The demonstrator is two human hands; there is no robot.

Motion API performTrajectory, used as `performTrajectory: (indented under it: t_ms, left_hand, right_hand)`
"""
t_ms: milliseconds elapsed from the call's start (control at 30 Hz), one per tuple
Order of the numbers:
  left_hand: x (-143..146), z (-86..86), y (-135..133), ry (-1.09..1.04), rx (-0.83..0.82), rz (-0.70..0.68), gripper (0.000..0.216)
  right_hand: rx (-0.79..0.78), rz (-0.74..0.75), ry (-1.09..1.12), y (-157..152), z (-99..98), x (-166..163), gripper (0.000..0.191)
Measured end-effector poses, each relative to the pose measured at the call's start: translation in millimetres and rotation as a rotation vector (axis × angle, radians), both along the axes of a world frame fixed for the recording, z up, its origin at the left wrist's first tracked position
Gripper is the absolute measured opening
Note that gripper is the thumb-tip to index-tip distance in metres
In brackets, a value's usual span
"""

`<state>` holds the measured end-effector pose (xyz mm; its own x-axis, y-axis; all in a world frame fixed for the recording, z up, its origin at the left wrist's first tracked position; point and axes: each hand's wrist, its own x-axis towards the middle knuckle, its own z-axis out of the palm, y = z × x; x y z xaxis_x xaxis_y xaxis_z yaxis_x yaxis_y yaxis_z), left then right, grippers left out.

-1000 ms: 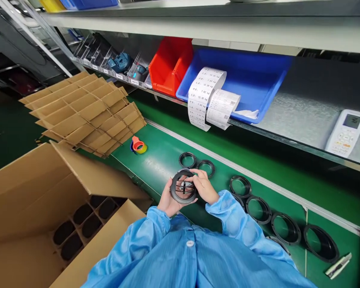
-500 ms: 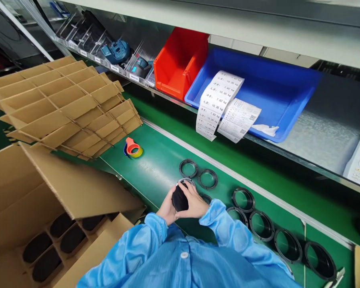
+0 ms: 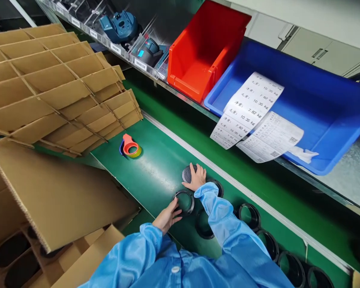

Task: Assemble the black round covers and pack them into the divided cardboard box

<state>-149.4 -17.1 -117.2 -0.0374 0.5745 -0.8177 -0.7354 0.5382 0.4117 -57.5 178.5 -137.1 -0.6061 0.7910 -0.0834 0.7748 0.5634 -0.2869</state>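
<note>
My right hand [image 3: 195, 178] lies palm down on a black round part [image 3: 187, 173] on the green belt [image 3: 156, 168], its fingers curled over the part's top. My left hand [image 3: 168, 216] reaches to a black ring [image 3: 184, 201] lying on the belt just below, its fingertips touching the ring's near-left rim. More black rings [image 3: 249, 216] run in a row to the right along the belt, partly hidden behind my blue right sleeve [image 3: 228, 236].
An open cardboard box [image 3: 48, 208] with round black parts in its cells stands at the left. Stacked cardboard dividers [image 3: 57, 92] lie behind it. An orange tape dispenser [image 3: 129, 147] sits on the belt. A red bin [image 3: 207, 52] and blue tray [image 3: 318, 104] with paper slips line the shelf.
Both hands held one black round part up between them; now they have gone down to the belt and apart, the right onto the far part, the left onto a ring. The view tilted down.
</note>
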Motion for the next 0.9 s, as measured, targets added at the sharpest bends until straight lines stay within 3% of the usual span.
performTrajectory:
  t_ms: [67, 233, 367, 467, 533, 600, 667, 767, 900]
  left_hand:
    - [-7, 0.0, -7, 0.023, -0.011, 0.026, 0.079]
    - [-16, -3.6, -18, 0.068, -0.004, 0.055, 0.060]
    - [-14, -4.8, -20, 0.122, -0.014, 0.048, 0.042]
    - [-15, -3.9, -16, 0.203, 0.016, -0.007, 0.040]
    - [-17, -3.0, -11, 0.311, 0.062, -0.038, 0.042]
    - [-20, -1.3, -3, 0.451, 0.114, -0.055, 0.044]
    - [-21, 1.8, 8, 0.601, 0.155, -0.072, 0.041]
    - [-21, 8.6, 29, 0.823, 0.194, -0.104, 0.031]
    - [-12, 17.6, 56, 0.912, 0.235, -0.200, 0.029]
  right_hand:
    - [0.020, 0.018, -0.005, 0, 4.9, -4, 0.109]
    - [0.214, -0.019, 0.127, -1, 24.5, -17, 0.078]
    - [0.148, 0.044, 0.114, -6, 7.0, -26, 0.073]
    - [0.055, 0.068, 0.136, -4, -8.1, -27, 0.071]
    - [-0.017, -0.052, 0.242, 7, -9.3, -18, 0.061]
    - [-0.092, -0.268, 0.342, 28, -6.0, 1, 0.049]
    - [-0.151, -0.451, 0.380, 54, -4.0, 25, 0.049]
    - [-0.235, -0.493, 0.385, 81, -8.0, 49, 0.049]
    - [-0.305, -0.477, 0.406, 72, -5.3, 39, 0.033]
